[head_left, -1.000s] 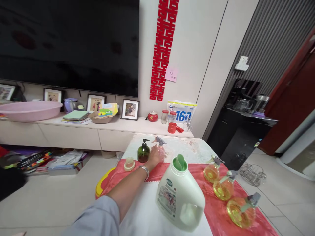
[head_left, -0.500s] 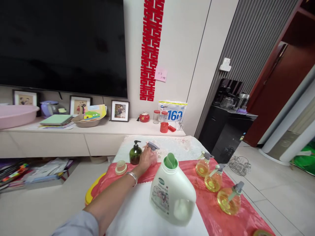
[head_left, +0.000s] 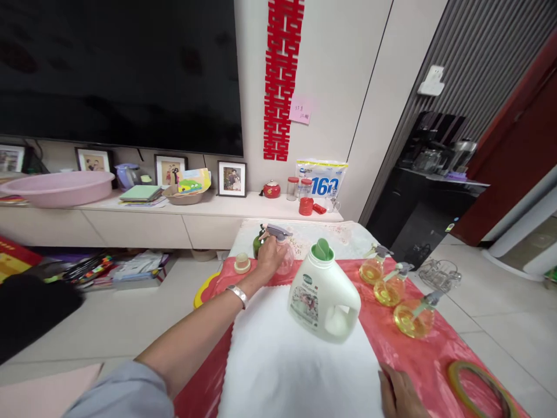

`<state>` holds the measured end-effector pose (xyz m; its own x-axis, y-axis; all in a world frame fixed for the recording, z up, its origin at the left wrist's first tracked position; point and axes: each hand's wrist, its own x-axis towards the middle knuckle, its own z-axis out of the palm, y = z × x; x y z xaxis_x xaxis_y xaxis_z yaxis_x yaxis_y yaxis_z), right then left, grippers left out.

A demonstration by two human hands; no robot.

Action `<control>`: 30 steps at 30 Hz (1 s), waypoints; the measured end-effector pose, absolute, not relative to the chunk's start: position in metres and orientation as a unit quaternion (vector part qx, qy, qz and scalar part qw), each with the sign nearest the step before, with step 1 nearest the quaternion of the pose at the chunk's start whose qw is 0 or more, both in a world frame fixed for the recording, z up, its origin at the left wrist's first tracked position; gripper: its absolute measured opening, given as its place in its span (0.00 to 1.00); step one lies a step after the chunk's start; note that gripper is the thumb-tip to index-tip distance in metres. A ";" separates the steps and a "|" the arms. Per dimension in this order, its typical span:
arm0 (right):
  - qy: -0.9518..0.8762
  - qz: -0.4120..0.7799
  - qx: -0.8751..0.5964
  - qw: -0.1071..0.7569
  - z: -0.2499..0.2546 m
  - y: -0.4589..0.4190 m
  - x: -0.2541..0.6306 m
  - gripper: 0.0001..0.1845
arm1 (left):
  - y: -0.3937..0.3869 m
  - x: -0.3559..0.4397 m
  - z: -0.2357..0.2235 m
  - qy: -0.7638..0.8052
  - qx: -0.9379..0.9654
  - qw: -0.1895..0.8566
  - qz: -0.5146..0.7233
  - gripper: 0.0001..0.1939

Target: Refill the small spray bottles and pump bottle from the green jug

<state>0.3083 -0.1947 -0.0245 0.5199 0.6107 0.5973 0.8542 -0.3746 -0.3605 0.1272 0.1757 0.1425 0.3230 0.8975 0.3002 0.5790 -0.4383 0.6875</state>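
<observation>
My left hand [head_left: 270,255] is closed around the neck of a clear spray bottle [head_left: 286,261] with a grey trigger head, at the far part of the table. Behind that hand, a dark green pump bottle [head_left: 256,246] is mostly hidden. A big pale-green detergent jug [head_left: 311,302] with its mouth uncovered and a green spout inside stands on the white cloth [head_left: 278,366]. At the lower right, my right hand [head_left: 401,395] rests by the cloth's edge with fingers laid out, partly cut off by the frame. A translucent cap [head_left: 242,263] sits left of my left hand.
Three spray bottles with yellow liquid, the nearest one [head_left: 414,318] included, line the right side of the red table cover [head_left: 369,331]. A roll of tape [head_left: 455,377] lies at the lower right. Behind the table runs a low cabinet [head_left: 217,223] with jars and frames.
The view has turned left and tilted down. My right hand has come into view at the lower right. My left hand, still on the spray bottle, now covers more of the green pump bottle.
</observation>
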 end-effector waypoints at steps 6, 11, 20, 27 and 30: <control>-0.442 -0.139 -0.832 0.305 -0.024 -0.198 0.309 0.24 | 0.115 0.057 0.146 0.457 0.796 0.253 0.305 0.05; -0.425 -0.107 -0.848 0.299 -0.021 -0.196 0.308 0.27 | 0.053 0.019 0.120 0.393 0.792 0.349 0.310 0.07; -0.409 -0.052 -0.839 0.353 0.020 -0.191 0.294 0.24 | 0.015 0.015 0.057 0.306 0.788 0.405 0.348 0.15; -0.509 0.057 -0.710 0.483 0.060 -0.135 0.182 0.12 | 0.011 0.020 0.037 0.357 0.761 0.402 0.364 0.25; -0.531 0.096 -0.659 0.525 0.064 -0.105 0.145 0.16 | 0.008 0.021 0.031 0.380 0.749 0.397 0.370 0.28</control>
<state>0.1451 -0.1053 0.0640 0.4180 0.8003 0.4300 0.5980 0.1140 -0.7934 0.0215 0.0078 0.0312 0.4368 0.8632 0.2529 0.2746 -0.3957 0.8763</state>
